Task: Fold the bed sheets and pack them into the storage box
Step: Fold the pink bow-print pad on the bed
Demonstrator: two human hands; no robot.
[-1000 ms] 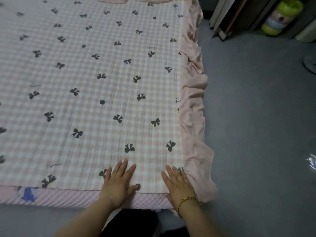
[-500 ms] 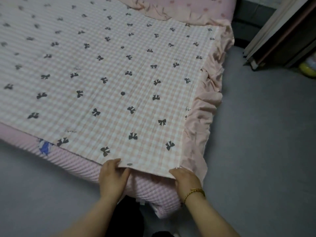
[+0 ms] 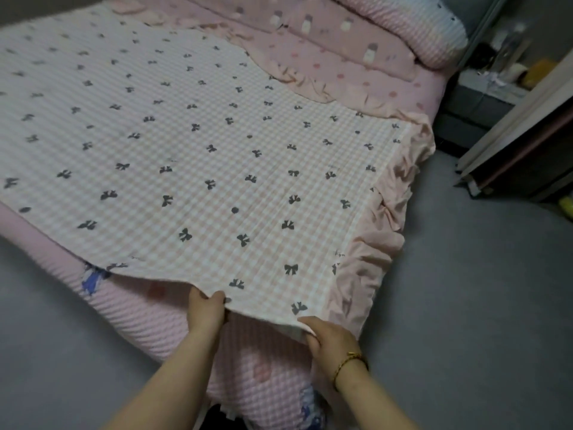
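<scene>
Pink-and-white gingham bed sheet with dark bow print [image 3: 217,150] lies spread flat over most of the bed, one layer. Its plain pink ruffled border [image 3: 381,231] runs down the right side and hangs over the bed's edge toward the grey floor [image 3: 480,305].

My left hand [image 3: 206,311] is grasping the sheet's near edge. The thumb is on top of the cloth and the fingers are tucked under it, a pinch grip. My right hand [image 3: 331,339] is clenched on the same near edge, further right, close to the corner where the ruffle starts, with knuckles up and cloth bunched in the fingers. A thin gold bracelet [image 3: 350,364] is on that wrist.

Between and around my hands the near edge is raised off the bed. The rest of the sheet lies flat on it.

Under the lifted edge shows the pink waffle-textured bed cover [image 3: 139,318], with a blue printed patch [image 3: 91,282] just left of my left hand. The cover wraps the near corner of the bed below my wrists.

At the far end of the bed a pink dotted quilt [image 3: 341,57] lies crumpled, touching the sheet's far edge. Beyond it is a pink checked pillow with a pale blue end [image 3: 434,29].

Right of the bed, well apart from the sheet, stand dark furniture panels [image 3: 527,150]. A yellow-green thing [image 3: 567,206] shows at the frame edge, too cut off to identify.
</scene>
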